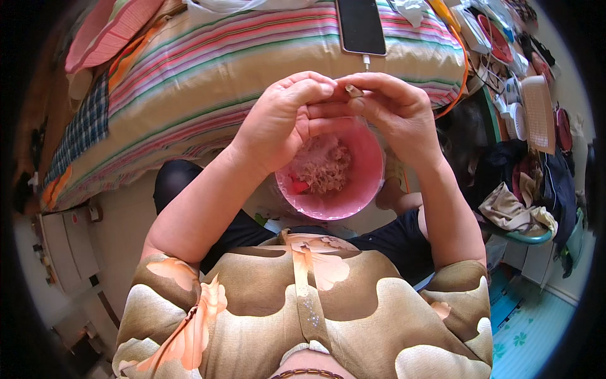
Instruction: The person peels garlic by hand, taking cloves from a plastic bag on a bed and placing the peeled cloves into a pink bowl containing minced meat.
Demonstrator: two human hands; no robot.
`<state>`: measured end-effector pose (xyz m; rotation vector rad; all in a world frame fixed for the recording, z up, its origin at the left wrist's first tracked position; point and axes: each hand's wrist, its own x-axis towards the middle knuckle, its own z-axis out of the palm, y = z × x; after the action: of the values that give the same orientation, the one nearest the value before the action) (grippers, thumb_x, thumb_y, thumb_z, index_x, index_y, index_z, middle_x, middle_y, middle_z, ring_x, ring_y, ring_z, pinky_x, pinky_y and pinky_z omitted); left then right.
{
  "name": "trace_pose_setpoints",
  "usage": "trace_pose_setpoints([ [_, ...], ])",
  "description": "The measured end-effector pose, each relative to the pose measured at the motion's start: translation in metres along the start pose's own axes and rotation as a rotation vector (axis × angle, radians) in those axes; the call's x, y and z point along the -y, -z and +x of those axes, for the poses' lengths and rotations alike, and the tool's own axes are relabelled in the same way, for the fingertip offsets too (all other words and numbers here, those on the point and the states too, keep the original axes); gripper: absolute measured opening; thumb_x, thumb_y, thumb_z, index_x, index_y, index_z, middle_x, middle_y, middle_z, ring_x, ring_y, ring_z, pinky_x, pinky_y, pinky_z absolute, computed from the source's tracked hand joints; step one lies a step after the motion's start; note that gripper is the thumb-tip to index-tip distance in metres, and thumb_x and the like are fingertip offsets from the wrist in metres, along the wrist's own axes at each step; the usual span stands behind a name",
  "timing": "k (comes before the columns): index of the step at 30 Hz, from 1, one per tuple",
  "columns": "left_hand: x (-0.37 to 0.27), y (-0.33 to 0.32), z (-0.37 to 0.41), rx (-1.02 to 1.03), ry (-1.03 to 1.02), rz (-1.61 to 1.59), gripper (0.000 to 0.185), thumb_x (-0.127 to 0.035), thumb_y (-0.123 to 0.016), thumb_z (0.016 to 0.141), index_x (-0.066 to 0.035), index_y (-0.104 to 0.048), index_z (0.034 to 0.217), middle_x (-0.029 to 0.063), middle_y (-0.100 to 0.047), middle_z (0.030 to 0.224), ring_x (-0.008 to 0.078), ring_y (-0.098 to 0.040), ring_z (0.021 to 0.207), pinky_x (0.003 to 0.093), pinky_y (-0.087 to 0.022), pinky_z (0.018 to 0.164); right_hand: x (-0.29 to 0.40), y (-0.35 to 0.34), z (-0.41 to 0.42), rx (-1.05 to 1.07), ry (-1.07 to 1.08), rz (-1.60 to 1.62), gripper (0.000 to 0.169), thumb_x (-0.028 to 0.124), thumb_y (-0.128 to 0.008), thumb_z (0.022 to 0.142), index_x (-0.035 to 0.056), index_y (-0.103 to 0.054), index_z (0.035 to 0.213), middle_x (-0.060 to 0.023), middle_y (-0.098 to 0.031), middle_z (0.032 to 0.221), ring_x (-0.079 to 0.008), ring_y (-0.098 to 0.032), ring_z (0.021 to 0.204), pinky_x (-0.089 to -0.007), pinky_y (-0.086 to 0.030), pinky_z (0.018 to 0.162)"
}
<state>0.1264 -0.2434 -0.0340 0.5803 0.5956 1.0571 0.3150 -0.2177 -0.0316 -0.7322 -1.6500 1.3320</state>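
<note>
Above a pink bin (371,156), my left hand (289,109) and my right hand (397,111) meet at the fingertips. Between the thumb and forefinger of the right one is a small pale and dark piece (353,91), too small to name. My left thumb and forefinger press together beside it; whether anything is pinched there is hidden, while the other fingers extend under the right fingertips. Clear plastic film lines the bin. Inside lies a heap of pale, crumpled scraps (329,166) with a red piece (298,184) at its left side.
A bed with a striped cover (203,71) stands in front, bearing a smartphone (362,28) with a white charging plug (366,61). An orange cord (461,80) runs down the bed's right end. Clothes (516,203) are piled at right. A white cabinet (71,246) stands at left.
</note>
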Motion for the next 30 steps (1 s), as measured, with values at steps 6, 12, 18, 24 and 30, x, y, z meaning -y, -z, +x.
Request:
trace_pose_setpoints([
  [6, 0.004, -0.001, 0.001, -0.017, -0.015, 0.173, 0.018, -0.018, -0.058, 0.092, -0.001, -0.059, 0.099, 0.0096, -0.063, 0.096, 0.0184, -0.064, 0.092, 0.0366, -0.055, 0.083, 0.002, 0.000, -0.003, 0.015, 0.013, -0.130, 0.021, -0.001, -0.064, 0.084, 0.0018, -0.065, 0.105, -0.0028, -0.067, 0.092, -0.0063, -0.060, 0.080, -0.0200, -0.051, 0.073],
  [12, 0.007, 0.001, 0.002, 0.020, -0.032, 0.126, 0.014, -0.013, -0.057, 0.092, -0.001, -0.059, 0.098, 0.0091, -0.063, 0.097, 0.0168, -0.064, 0.090, 0.0364, -0.056, 0.082, 0.000, 0.000, -0.003, -0.023, -0.003, -0.056, 0.021, 0.000, -0.064, 0.084, 0.0032, -0.066, 0.105, -0.0030, -0.068, 0.091, -0.0073, -0.061, 0.080, -0.0204, -0.051, 0.073],
  [18, 0.008, -0.001, 0.003, 0.002, -0.033, 0.127, 0.010, -0.012, -0.056, 0.092, -0.002, -0.057, 0.095, 0.0092, -0.063, 0.097, 0.0184, -0.065, 0.090, 0.0353, -0.057, 0.080, 0.000, 0.000, 0.002, -0.008, -0.043, 0.129, 0.021, 0.005, -0.061, 0.088, 0.0002, -0.062, 0.108, -0.0060, -0.066, 0.098, -0.0094, -0.062, 0.088, -0.0218, -0.051, 0.079],
  [24, 0.004, -0.005, 0.001, 0.054, -0.029, 0.197, 0.008, -0.011, -0.055, 0.092, -0.003, -0.055, 0.093, 0.0098, -0.062, 0.095, 0.0200, -0.067, 0.087, 0.0329, -0.057, 0.077, 0.008, 0.009, 0.002, 0.002, -0.188, 0.263, 0.018, 0.008, -0.055, 0.092, 0.0003, -0.061, 0.108, -0.0075, -0.065, 0.100, -0.0107, -0.063, 0.089, -0.0227, -0.052, 0.079],
  [30, 0.007, -0.006, -0.003, 0.072, -0.080, 0.242, 0.008, -0.010, -0.055, 0.092, -0.003, -0.054, 0.091, 0.0086, -0.060, 0.092, 0.0201, -0.067, 0.087, 0.0318, -0.057, 0.076, 0.006, 0.009, 0.003, -0.018, -0.267, 0.423, 0.019, 0.012, -0.056, 0.093, 0.0016, -0.061, 0.107, -0.0082, -0.065, 0.099, -0.0112, -0.065, 0.086, -0.0216, -0.053, 0.078],
])
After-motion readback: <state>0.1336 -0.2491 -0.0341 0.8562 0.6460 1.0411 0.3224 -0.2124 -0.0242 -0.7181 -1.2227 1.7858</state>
